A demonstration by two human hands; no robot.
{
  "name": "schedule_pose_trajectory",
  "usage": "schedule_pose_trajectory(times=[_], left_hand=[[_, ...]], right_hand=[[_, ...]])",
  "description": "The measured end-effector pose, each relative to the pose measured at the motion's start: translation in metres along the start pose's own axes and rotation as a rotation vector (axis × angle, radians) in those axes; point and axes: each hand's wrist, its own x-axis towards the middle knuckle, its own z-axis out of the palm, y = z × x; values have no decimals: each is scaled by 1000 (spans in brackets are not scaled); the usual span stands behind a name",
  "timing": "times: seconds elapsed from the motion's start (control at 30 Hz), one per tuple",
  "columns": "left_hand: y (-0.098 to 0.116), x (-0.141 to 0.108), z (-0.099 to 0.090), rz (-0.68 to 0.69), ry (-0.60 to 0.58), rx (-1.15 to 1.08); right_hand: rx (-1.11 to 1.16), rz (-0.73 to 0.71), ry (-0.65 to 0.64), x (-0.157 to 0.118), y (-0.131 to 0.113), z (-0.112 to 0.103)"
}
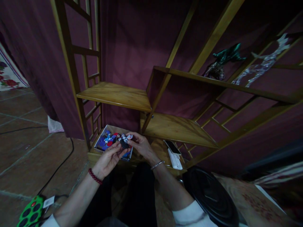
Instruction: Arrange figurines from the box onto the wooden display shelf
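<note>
Both of my hands meet over a shallow white-edged box (96,145) on the lowest shelf. Between them is a small figurine (125,138) in white and blue, with a dark base. My left hand (110,159) pinches the dark base from the left. My right hand (141,146) has its fingers closed on the figurine's right side. Beneath and behind, several small figures in blue, purple, red and white (107,138) fill the box. My hands hide the box's front right part.
Wooden shelf boards (115,94) stand above the box. A phone (172,147) and a white object (175,160) lie to the right. A green power strip (30,212) with cables is on the tiled floor. A black rounded object (210,198) stands at the right; ornaments (227,55) sit higher up.
</note>
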Motion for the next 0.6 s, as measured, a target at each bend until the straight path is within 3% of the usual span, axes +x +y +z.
schedule_pose_trajectory(times=[0.6], left_hand=[[2, 1, 9, 33, 36, 50]], right_hand=[[2, -24, -3, 2, -9, -2]])
